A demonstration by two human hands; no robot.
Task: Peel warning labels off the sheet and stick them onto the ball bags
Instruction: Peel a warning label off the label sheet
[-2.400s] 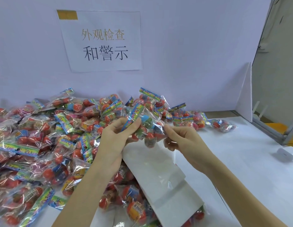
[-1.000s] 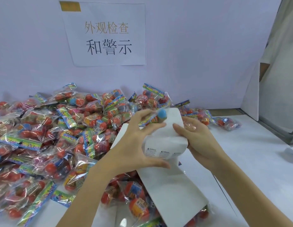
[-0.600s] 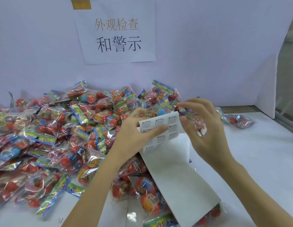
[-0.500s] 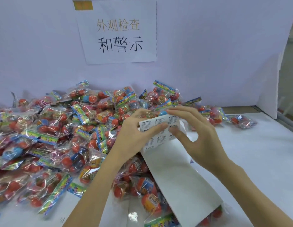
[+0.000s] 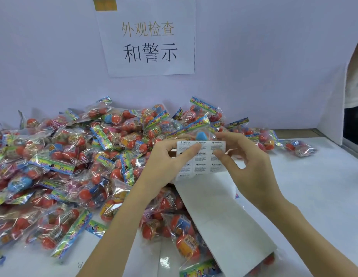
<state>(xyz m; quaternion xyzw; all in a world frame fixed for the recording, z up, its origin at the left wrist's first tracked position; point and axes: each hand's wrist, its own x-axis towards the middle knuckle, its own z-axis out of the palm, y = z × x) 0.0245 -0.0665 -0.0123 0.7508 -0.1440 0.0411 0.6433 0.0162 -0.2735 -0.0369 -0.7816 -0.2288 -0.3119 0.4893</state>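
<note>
A white label sheet printed with several warning labels is folded up in front of me, its blank lower part draping down over the bags. My left hand holds the sheet's top left, thumb across the labels, together with a ball bag behind it that shows a blue ball. My right hand pinches at a label near the sheet's upper right edge with thumb and forefinger. A large heap of clear ball bags with red balls covers the left of the table.
A white table lies bare at the right. A purple backboard with a paper sign stands behind. A few bags lie at the far right; a white side panel closes that end.
The bag moved behind the sheet, and the sheet's top was folded up to show the labels. My right hand came in from open fingers to pinching at the sheet's upper right.
</note>
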